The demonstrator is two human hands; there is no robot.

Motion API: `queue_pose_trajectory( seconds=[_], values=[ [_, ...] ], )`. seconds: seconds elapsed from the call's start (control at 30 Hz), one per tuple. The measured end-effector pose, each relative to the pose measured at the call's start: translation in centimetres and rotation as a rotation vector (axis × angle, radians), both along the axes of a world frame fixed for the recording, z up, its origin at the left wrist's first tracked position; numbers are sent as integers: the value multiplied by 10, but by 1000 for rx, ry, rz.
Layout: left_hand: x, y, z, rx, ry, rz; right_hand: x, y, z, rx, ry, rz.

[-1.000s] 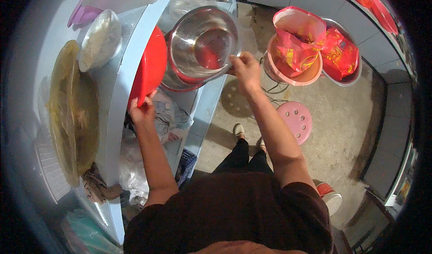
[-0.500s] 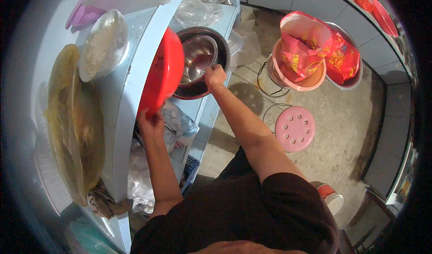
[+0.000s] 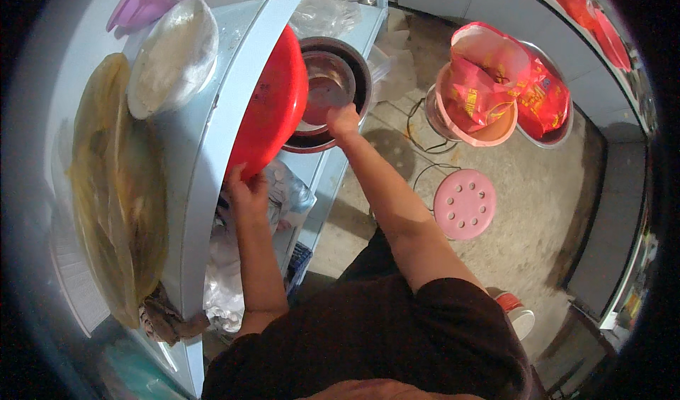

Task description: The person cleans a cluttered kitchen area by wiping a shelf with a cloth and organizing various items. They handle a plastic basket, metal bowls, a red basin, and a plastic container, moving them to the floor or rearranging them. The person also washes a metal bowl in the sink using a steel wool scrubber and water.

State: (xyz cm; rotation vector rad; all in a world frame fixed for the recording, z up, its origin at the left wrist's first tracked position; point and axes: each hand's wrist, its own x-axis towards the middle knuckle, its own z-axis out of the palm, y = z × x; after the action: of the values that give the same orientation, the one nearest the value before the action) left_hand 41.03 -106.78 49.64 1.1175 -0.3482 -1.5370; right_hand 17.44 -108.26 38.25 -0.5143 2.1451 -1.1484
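A red plastic basin (image 3: 273, 109) stands tilted at the edge of the light-blue shelf unit, partly hidden behind its upper board. My left hand (image 3: 247, 191) is closed on the basin's near, lower rim. Right of it, a shiny metal bowl (image 3: 331, 88) sits inside a larger dark-rimmed basin (image 3: 364, 81) on the lower shelf. My right hand (image 3: 343, 122) grips the near rim of the metal bowl, its fingertips partly hidden. The red basin overlaps the left side of both vessels.
A white bowl of pale powder (image 3: 173, 60) and a yellowish plastic bag (image 3: 117, 201) rest on the upper board. Clear bags (image 3: 322, 14) lie behind the vessels. On the floor stand a pink stool (image 3: 465, 204), a pink bucket (image 3: 489, 132) and red bags (image 3: 544, 106).
The whole view has shifted slightly, so the shelf and vessels appear farther right. My left hand's fingers have shifted on the red basin's rim. My right hand stays at the metal bowl.
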Motion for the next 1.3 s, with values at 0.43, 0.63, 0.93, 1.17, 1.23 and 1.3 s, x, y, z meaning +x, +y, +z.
queue_pose_trajectory(
  seconds=[0.43,0.63,0.93,1.17,1.23,1.3],
  values=[
    [-21,24,11,-95,-87,-82,-19,62,-1,-503,-1028,-179],
    [-20,35,12,-141,-152,-91,-14,49,-32,-468,-791,-122],
    [-11,55,14,-96,-170,-114,-57,140,-34,-312,-426,-148],
    [-7,67,-4,-5,-246,-142,-91,287,-10,-420,-490,-281],
    [-18,79,1,-81,-263,-145,-96,331,10,-462,-462,-308],
    [-26,85,0,-92,-255,-168,-105,383,-3,-485,-490,-417]
  ],
)
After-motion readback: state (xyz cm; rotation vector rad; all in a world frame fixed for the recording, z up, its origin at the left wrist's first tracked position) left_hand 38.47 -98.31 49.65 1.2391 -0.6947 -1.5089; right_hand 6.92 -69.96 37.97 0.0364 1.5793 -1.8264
